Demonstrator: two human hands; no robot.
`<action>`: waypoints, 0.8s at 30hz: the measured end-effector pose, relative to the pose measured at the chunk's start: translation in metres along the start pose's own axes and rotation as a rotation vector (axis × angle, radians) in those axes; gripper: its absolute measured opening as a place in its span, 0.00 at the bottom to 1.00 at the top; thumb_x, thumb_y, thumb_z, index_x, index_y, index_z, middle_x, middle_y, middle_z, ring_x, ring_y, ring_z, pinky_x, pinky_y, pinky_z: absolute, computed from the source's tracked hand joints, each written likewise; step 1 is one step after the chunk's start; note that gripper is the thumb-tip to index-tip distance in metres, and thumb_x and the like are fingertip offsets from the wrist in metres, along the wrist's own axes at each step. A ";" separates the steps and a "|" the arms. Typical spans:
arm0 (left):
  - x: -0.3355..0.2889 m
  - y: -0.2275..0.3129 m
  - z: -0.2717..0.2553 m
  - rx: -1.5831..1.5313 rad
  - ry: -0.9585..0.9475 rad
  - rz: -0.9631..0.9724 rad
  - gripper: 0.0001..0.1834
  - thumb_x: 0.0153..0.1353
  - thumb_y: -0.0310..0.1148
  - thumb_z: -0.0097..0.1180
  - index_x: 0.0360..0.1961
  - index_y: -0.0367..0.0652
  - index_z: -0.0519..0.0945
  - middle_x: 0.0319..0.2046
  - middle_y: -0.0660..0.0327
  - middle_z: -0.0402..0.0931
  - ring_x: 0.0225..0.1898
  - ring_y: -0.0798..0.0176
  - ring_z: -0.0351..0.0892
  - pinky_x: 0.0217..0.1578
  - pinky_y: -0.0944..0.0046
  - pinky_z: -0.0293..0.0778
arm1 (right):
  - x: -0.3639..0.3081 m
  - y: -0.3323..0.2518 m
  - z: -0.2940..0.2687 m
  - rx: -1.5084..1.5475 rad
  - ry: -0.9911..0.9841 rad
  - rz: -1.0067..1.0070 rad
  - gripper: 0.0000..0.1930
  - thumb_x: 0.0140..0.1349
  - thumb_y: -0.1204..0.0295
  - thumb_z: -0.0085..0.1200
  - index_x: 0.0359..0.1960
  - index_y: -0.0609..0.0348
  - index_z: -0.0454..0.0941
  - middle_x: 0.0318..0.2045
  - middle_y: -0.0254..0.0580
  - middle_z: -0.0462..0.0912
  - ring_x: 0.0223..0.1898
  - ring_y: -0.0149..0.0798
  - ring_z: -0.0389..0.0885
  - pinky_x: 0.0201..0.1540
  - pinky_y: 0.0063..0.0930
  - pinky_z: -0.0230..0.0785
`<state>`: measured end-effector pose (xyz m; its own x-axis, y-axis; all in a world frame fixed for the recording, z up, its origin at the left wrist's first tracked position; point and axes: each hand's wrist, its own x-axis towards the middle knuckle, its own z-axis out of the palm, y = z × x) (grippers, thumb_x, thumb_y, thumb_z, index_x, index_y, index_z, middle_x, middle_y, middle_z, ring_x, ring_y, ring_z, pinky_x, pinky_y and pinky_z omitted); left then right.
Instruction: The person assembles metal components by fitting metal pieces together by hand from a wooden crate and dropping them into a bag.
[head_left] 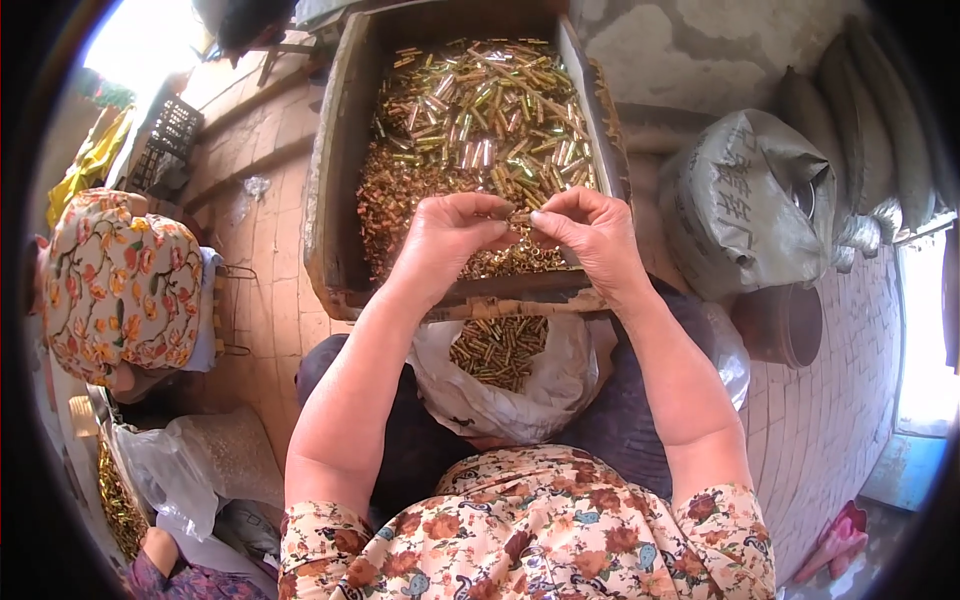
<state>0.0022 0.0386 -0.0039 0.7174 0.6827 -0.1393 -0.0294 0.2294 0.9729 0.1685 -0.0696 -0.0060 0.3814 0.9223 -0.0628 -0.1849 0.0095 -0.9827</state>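
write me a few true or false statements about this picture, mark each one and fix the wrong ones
1. The bare left hand and bare right hand are over the worn, rectangular brown box. True.
2. The box holds only dull black tubes. False: its contents include shiny gold, green and pinkish metallic-looking tubes.
3. A white plastic bag between the person's legs holds many small gold-green tubes. True.
4. A large grey sack with dark printing stands left of the box. False: the sack is to its right.
5. A brown cylindrical bucket is right of the box. True.
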 end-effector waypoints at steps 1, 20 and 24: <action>-0.001 0.002 0.000 0.001 0.001 0.002 0.11 0.57 0.17 0.57 0.43 0.31 0.80 0.35 0.54 0.82 0.34 0.61 0.84 0.41 0.64 0.82 | 0.000 -0.001 0.001 0.000 -0.001 -0.002 0.03 0.57 0.77 0.61 0.31 0.62 0.80 0.25 0.37 0.82 0.27 0.27 0.81 0.34 0.20 0.75; -0.005 -0.004 0.001 0.832 0.107 0.405 0.07 0.53 0.22 0.60 0.35 0.38 0.83 0.32 0.56 0.80 0.33 0.55 0.81 0.36 0.60 0.76 | 0.003 0.003 0.003 -0.045 0.047 -0.072 0.03 0.57 0.78 0.62 0.30 0.62 0.80 0.23 0.33 0.81 0.26 0.23 0.77 0.31 0.18 0.71; -0.003 -0.003 -0.003 0.349 0.152 0.134 0.06 0.57 0.20 0.59 0.36 0.35 0.82 0.30 0.62 0.81 0.28 0.70 0.79 0.33 0.70 0.76 | 0.001 0.006 0.005 -0.077 0.039 -0.056 0.03 0.57 0.78 0.62 0.31 0.62 0.80 0.24 0.34 0.82 0.27 0.25 0.79 0.32 0.19 0.74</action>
<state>-0.0019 0.0374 -0.0071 0.6111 0.7915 -0.0067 0.1410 -0.1005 0.9849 0.1632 -0.0664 -0.0106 0.4246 0.9053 -0.0130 -0.0926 0.0291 -0.9953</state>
